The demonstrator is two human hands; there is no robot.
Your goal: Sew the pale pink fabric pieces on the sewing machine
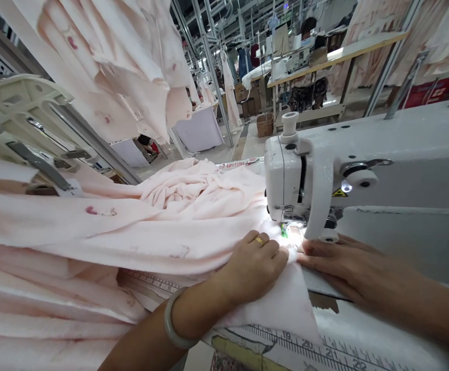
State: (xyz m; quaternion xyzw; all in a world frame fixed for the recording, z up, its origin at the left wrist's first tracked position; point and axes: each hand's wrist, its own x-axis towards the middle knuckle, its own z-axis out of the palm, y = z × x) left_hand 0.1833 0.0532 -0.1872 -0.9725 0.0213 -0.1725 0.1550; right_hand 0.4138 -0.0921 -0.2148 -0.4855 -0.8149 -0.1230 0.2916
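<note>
Pale pink fleece fabric (193, 226), soft and napped, lies across the tabletop (363, 335) and runs under the head of a white industrial sewing machine (325, 170), where a small lamp lights the needle area (288, 229). The cloth is spread flat at this point, apparently so that a single edge feeds straight to the needle, while the rest of the piece is bunched in folds behind and to the left, out of the seam's way.

Left hand (253, 265): palm down on the fabric just in front of the needle area, fingers (274, 252) extended and pressed flat, gripping nothing; the pose suits holding the layers still and steering them. A gold ring (259, 239) sits on one finger, and a pale green bangle (174, 322) circles the wrist. The forearm enters from the lower edge, angled up and to the right.

Right hand (340, 263): also flat and open, lying beside the presser foot with fingertips touching the fabric edge, almost meeting the left hand. Its forearm comes in from the right, under the machine arm.

A printed measuring scale (309, 345) runs along the tabletop's front edge, partly covered by the cloth. More pink pieces (104, 62) hang from overhead at upper left. Further workstations (325, 56) stand well apart in the background, and a person sits there, too small to describe.
</note>
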